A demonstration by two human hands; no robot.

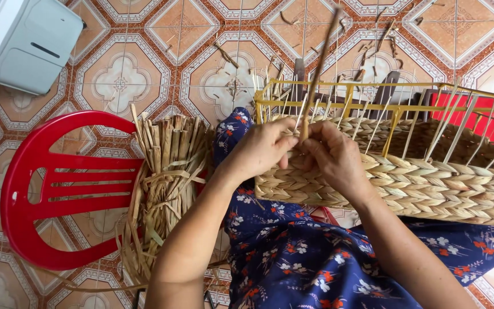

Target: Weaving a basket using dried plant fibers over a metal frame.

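1. Woven straw covers the lower walls of our half-finished basket (430, 186), which rests on our lap in the flowered blue skirt (298, 257); its yellow wire frame (338, 106) stands bare above the weave.
2. Our left hand (258, 150) and right hand (333, 157) meet at the basket's near rim, fingers closed around one upright straw strand (315, 80).
3. Inside the basket we can make out only dark shapes.
4. Dried straw bundle (164, 183) lies across the red plastic chair (47, 189) beside us.

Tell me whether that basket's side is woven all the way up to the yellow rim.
Not yet. The basket has braided rows only on its lower part; above them bare upright stakes reach the yellow wire rim. Both hands work a strand there.
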